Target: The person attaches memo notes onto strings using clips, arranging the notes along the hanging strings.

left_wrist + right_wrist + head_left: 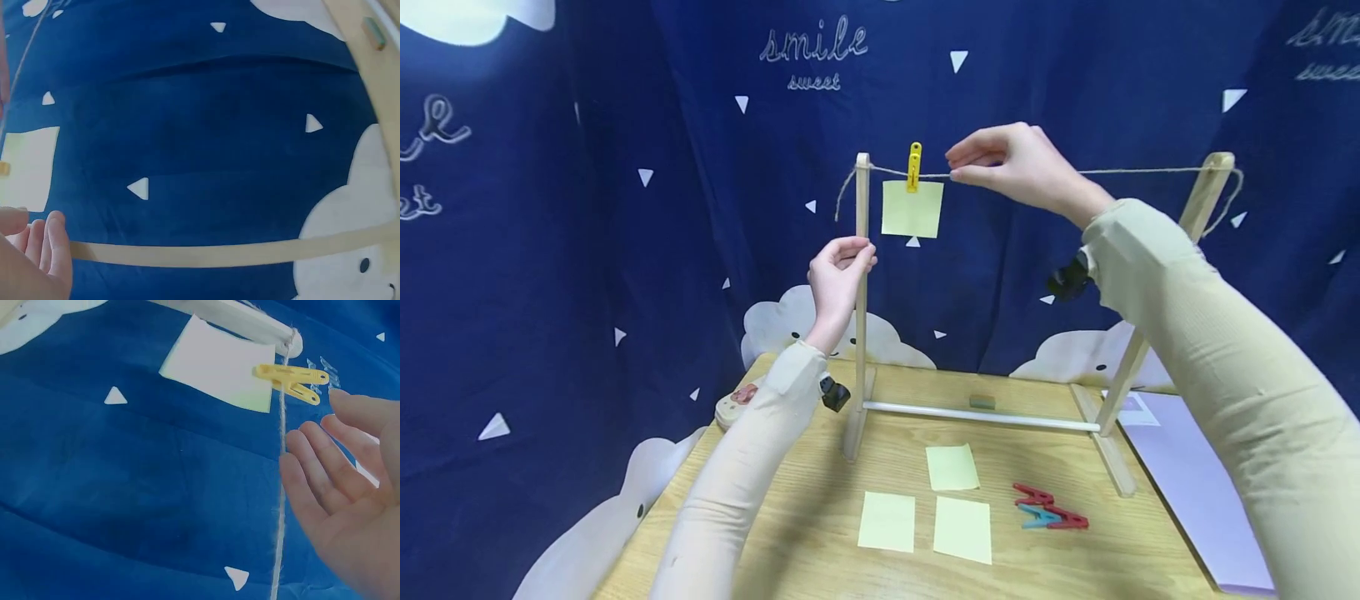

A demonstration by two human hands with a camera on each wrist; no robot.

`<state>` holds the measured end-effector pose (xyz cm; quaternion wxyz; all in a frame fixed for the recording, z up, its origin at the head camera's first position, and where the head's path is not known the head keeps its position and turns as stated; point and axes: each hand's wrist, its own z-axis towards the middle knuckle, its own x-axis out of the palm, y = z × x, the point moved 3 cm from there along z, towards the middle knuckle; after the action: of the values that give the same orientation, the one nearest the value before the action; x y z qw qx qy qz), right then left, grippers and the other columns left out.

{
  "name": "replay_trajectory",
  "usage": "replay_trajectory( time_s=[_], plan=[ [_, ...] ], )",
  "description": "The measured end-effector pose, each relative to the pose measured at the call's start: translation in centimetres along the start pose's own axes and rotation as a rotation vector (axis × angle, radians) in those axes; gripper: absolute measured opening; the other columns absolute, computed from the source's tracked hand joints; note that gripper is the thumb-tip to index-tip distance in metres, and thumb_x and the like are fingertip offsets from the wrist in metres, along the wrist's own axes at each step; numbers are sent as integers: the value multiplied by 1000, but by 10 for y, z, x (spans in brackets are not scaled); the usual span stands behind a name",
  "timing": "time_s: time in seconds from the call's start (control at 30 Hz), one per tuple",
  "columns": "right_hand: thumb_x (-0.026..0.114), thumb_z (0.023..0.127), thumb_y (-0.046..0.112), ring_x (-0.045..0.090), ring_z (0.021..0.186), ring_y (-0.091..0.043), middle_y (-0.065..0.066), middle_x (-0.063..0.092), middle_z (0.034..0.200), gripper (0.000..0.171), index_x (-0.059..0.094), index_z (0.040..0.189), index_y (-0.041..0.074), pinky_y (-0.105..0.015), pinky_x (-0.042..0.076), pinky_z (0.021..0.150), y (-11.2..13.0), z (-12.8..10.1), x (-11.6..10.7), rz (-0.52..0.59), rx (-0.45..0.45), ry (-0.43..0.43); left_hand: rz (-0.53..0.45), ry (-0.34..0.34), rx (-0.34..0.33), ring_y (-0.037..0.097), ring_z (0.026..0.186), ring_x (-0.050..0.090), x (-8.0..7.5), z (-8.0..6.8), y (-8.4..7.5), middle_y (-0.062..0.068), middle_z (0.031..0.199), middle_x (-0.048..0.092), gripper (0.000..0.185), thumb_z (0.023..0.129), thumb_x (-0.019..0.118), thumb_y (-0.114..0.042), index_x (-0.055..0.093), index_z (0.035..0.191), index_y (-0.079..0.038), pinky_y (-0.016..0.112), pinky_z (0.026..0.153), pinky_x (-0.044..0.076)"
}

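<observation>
Head view first: a small wooden drying frame with two slanted end posts (862, 300) stands on the pale wooden tabletop (820, 533), a thin jute string (1150, 172) stretched between the post tops. The left hand (838, 275) has its fingers curled round the left post partway up, which looks like a steadying hold so the light frame does not tip. The right hand (1011, 167) is raised to the string just right of a yellow plastic clothespin (913, 167), whose jaws clamp a pale yellow square paper note (912, 208) so that it hangs flat below the line. From here the fingers appear to pinch or touch the string. To its right the string runs bare to the far post, leaving room along it. On the table lie three more pale yellow notes (951, 467), with red and blue clothespins (1047, 510) just beside them, near the front edge. Left wrist view: curled fingertips (55, 244) close round the wooden post (212, 253), dark blue patterned cloth (187, 125) behind. Right wrist view: the fingers (312, 481) lie straight and relaxed against the string (280, 487), holding nothing firmly; the clothespin (290, 380) and note (219, 365) sit just beyond, near the post's top.
</observation>
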<state>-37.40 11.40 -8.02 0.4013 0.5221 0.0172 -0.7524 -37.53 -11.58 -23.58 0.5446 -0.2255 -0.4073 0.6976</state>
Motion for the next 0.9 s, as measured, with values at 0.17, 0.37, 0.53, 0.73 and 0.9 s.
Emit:
replay_trajectory(
  time_s=[0.17,0.37,0.53,0.73,0.9],
  plan=[
    [67,95,35,66,109,-15,-10,70,127,39,67,126,12,-32,51,101,-15,-28,3,12,-3,11,32,35,-48,0,70,67,-3,-13,18,24,102,74,18,90,71,-9,70,105,3,16,71,58],
    [70,93,30,64,94,9,-7,73,119,29,71,119,16,-9,47,83,-45,-64,18,30,-21,22,73,89,-114,-3,68,66,-8,-34,41,26,101,74,18,88,72,-7,70,103,3,13,69,55],
    [71,92,27,66,92,8,-6,76,113,23,73,113,18,-10,49,78,-76,-101,44,36,-20,65,189,167,-134,6,74,70,-8,-55,61,21,101,75,17,87,74,-8,71,101,0,12,68,51],
    [68,94,23,69,97,-5,-6,75,113,22,72,114,14,-14,53,82,-112,-151,81,81,20,165,318,329,-154,18,84,70,-1,-82,85,16,102,76,17,87,74,-10,72,102,-1,15,73,50],
    [67,95,19,67,95,0,-7,75,112,22,71,115,10,-20,56,84,-135,-188,112,159,60,217,331,472,-170,21,84,69,11,-103,105,17,100,75,15,88,73,-8,72,101,0,19,75,52]
  ],
)
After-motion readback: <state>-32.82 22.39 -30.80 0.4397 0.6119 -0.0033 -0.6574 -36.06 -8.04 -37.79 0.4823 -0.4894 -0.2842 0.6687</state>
